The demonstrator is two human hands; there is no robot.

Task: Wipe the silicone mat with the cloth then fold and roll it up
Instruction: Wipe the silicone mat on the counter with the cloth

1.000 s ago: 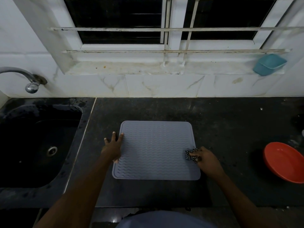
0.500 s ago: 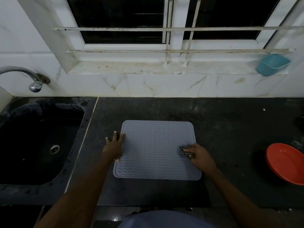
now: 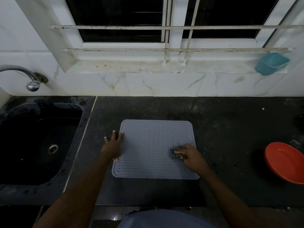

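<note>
A grey silicone mat (image 3: 153,145) with a wavy ribbed surface lies flat on the dark counter in front of me. My left hand (image 3: 113,148) rests spread on the mat's left edge, fingers apart, pressing it down. My right hand (image 3: 191,156) is on the mat's right side, closed on a small black-and-white checked cloth (image 3: 176,153) that is bunched against the mat's surface. Most of the cloth is hidden under my fingers.
A black sink (image 3: 37,145) with a chrome tap (image 3: 32,83) sits to the left. An orange bowl (image 3: 286,163) stands at the counter's right edge. A teal container (image 3: 271,63) sits on the window sill. The tiled wall runs behind the counter.
My right hand has slid the cloth leftward and slightly away from me, from the mat's right edge onto its surface. The left hand has stayed put.
</note>
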